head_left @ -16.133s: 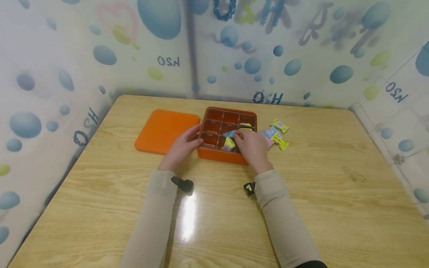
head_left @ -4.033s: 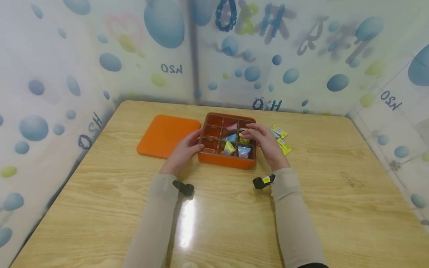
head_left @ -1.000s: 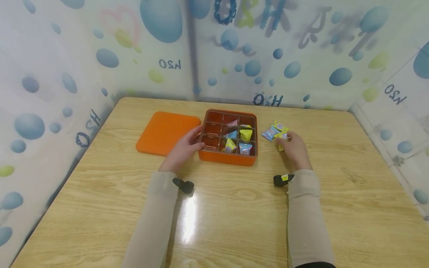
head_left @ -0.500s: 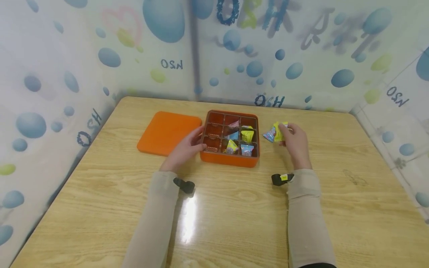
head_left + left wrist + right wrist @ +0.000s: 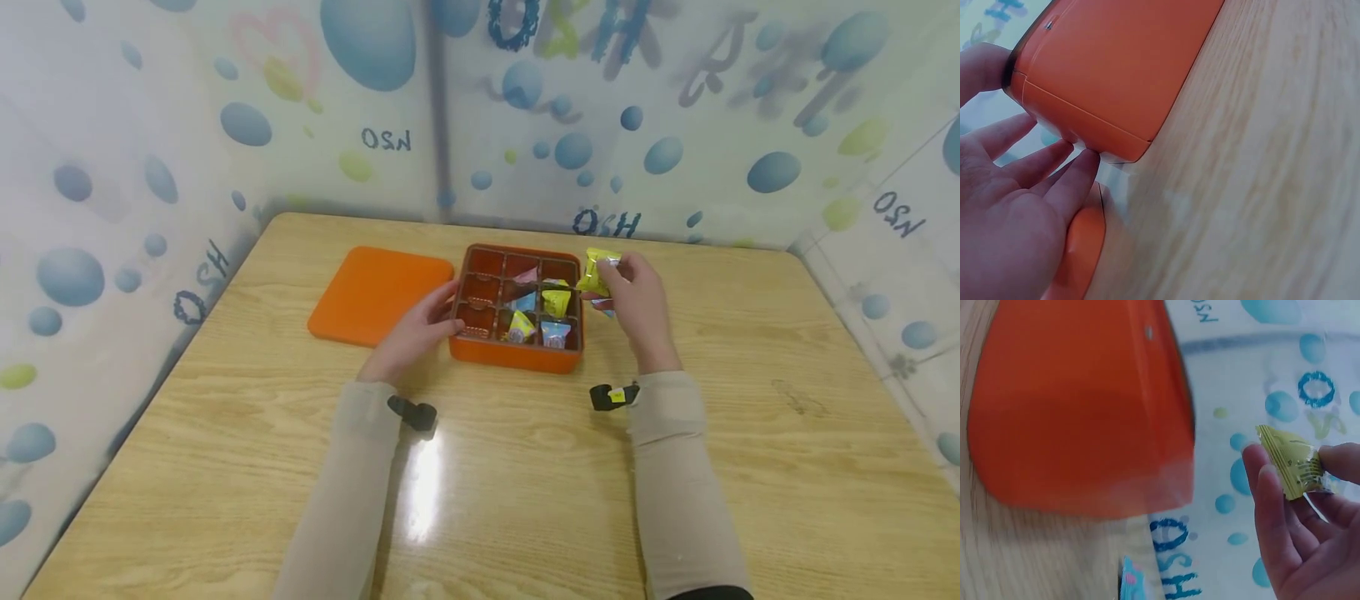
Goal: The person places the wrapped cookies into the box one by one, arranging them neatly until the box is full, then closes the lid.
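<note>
1. One yellow candy (image 5: 597,271) is hanging in the air just off the right side of the box (image 5: 517,357); the right hand (image 5: 642,312) is pinching it between thumb and fingers (image 5: 1267,503).
2. To the left of the box, the left hand (image 5: 414,333) is bracing it, its thumb lying at the rim and its other fingers pressing, spread, on the side wall.
3. Inside the box, more candies (image 5: 521,327) are sitting in the middle and right columns; the left column is showing none.
4. Right of the box, a loose blue candy (image 5: 1130,581) is lying on the desk (image 5: 510,492).
5. Left of the box, the lid (image 5: 378,296) is lying flat.
6. Judging from this, the box is being filled piece by piece, and the yellow candy is awaiting its compartment.
7. The next move is probably calling for bringing it over the rim, lowering it and parting the fingers; which compartment, I cannot tell.
</note>
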### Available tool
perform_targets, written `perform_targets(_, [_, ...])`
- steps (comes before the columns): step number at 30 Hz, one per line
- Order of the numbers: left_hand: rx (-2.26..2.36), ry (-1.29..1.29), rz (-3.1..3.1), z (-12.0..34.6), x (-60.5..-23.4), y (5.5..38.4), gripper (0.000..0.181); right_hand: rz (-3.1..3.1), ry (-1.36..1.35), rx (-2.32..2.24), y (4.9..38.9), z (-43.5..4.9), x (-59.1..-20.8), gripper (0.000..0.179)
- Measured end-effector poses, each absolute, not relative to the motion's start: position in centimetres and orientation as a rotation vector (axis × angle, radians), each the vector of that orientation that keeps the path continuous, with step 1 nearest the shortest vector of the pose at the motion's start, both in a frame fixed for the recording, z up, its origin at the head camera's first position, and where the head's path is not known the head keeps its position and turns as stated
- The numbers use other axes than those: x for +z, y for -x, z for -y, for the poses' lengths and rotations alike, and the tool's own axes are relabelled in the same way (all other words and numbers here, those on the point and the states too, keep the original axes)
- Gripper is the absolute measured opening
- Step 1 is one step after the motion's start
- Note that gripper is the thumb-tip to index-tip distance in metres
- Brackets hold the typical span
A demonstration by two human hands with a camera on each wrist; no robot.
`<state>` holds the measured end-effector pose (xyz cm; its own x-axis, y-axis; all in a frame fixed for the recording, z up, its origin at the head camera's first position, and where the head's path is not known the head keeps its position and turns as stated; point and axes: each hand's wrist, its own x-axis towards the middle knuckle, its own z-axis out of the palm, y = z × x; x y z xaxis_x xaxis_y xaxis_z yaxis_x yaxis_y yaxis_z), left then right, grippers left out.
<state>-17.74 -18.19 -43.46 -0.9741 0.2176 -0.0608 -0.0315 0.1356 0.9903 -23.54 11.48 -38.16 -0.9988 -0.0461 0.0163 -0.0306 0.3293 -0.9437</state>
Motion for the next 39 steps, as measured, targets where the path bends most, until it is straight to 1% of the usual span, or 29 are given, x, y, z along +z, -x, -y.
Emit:
perform_targets(7, [1.919,-0.159,-2.217,18.2,-42.6,17.4,0.059,-2.696,0.182,-1.661,22.6,-9.3,-37.3,0.048])
perform_targets(13, [1.913,-0.142,-2.207,18.0,-41.0,16.6,0.058,-2.714,0.311,-1.632,21.9,-7.2,-37.7,0.046])
perform_targets(15, [1.899,-0.141,-2.218,18.0,-40.9,16.6,0.058,-2.685,0.356,-1.664,21.6,-6.5,-38.0,0.044])
perform_targets(19, [1.884,-0.132,-2.26,18.3,-42.5,17.4,0.057,-2.652,0.431,-1.699,21.2,-5.3,-38.5,0.04])
perform_targets(23, [1.884,-0.125,-2.287,18.4,-43.6,17.9,0.055,-2.649,0.444,-1.682,20.8,-4.2,-38.8,0.039])
perform_targets(33, [1.903,-0.103,-2.267,18.4,-43.3,17.4,0.055,-2.65,0.489,-1.633,20.2,-2.5,-39.8,0.043])
perform_targets(39, [1.914,-0.089,-2.222,18.1,-41.6,16.7,0.056,-2.717,0.576,-1.576,20.0,-1.8,-40.5,0.043])
